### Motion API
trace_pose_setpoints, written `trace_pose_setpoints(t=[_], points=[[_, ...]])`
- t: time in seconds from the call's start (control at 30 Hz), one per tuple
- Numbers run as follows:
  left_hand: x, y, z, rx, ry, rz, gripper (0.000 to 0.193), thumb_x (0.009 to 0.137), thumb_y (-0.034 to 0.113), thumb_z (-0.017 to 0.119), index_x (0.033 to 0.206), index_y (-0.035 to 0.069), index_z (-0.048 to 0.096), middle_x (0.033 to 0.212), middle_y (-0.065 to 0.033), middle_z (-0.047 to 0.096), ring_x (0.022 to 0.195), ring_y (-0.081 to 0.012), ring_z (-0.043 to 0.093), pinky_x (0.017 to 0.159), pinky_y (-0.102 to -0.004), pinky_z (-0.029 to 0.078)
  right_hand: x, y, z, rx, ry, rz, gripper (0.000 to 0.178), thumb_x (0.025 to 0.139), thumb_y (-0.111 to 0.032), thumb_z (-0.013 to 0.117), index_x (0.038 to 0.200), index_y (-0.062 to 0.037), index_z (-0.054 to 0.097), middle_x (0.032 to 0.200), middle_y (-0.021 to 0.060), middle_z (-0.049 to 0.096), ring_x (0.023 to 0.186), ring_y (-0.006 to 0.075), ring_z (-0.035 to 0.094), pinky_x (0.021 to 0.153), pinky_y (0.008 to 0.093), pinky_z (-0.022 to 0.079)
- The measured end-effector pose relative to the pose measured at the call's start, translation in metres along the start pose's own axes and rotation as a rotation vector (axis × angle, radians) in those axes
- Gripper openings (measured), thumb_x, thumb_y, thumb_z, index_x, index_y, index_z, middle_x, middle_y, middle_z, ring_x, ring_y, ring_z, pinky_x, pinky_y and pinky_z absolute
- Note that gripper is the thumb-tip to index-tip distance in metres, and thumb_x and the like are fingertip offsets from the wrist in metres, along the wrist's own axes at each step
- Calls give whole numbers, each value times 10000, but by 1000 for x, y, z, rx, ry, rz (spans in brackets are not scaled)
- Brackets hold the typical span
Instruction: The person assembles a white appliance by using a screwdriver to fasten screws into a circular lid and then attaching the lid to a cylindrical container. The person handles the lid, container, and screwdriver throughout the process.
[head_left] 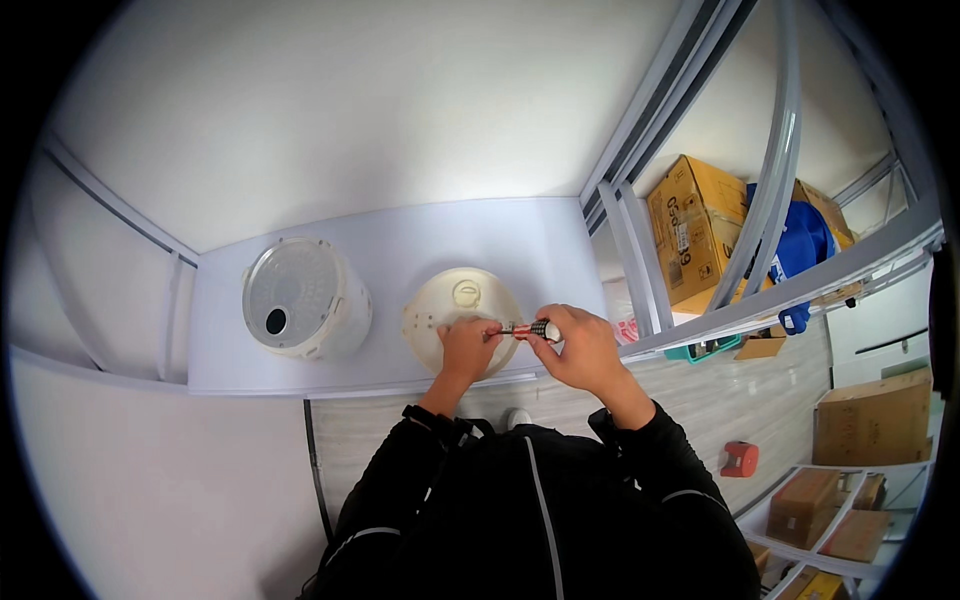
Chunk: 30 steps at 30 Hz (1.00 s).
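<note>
The right hand (580, 350) wraps the screwdriver (540, 331), which points left over the cream lid's (437, 295) right edge. The left hand (466, 347) curls at its tip, hold unclear.

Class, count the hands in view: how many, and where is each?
2: the left hand over the cream disc, the right hand at the handle end of the red-and-black tool.

Holds both arms (385, 480) forward and inward, with left hand (468, 347) and right hand (583, 350) close together, fingers (570, 318) curled on both.
</note>
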<state>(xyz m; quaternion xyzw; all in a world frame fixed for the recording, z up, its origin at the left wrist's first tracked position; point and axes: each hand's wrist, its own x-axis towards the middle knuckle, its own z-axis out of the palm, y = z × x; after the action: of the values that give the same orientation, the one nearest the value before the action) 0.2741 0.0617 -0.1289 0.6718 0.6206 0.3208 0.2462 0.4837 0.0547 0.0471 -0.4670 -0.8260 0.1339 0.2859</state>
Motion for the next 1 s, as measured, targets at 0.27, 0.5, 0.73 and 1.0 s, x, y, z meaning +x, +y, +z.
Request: trace_pose_setpoints(t=[0.27, 0.5, 0.73, 1.0], points=[[2, -1, -2, -49, -41, -15, 93, 886, 220, 842, 974, 191, 858, 946, 24, 807, 995, -220, 681, 944, -476, 334, -2, -3, 5, -32, 28, 26, 305, 919, -313, 842, 1065, -77, 714, 842, 131, 740, 711, 370, 720, 632, 465, 552], [3, 1, -4, -1, -68, -35, 158, 882, 270, 859, 1017, 189, 876, 961, 6, 818, 981, -203, 703, 953, -465, 340, -1, -7, 4, -27, 25, 46, 301, 920, -298, 842, 1075, -74, 713, 871, 130, 754, 711, 359, 729, 634, 455, 558], [4, 2, -5, 5, -78, -49, 153, 890, 283, 847, 1008, 193, 879, 952, 5, 818, 986, -212, 694, 952, -470, 343, 0, -7, 3, -29, 41, 46, 292, 925, -286, 838, 1080, -77, 705, 872, 125, 754, 714, 360, 728, 628, 454, 557], [5, 2, -4, 15, -64, -42, 149, 896, 278, 835, 1010, 189, 871, 958, 8, 816, 1000, -222, 689, 954, -478, 341, 2, -7, 0, -52, -10, 12, 282, 892, -246, 837, 1083, -87, 705, 893, 98, 754, 730, 335, 723, 643, 446, 557]])
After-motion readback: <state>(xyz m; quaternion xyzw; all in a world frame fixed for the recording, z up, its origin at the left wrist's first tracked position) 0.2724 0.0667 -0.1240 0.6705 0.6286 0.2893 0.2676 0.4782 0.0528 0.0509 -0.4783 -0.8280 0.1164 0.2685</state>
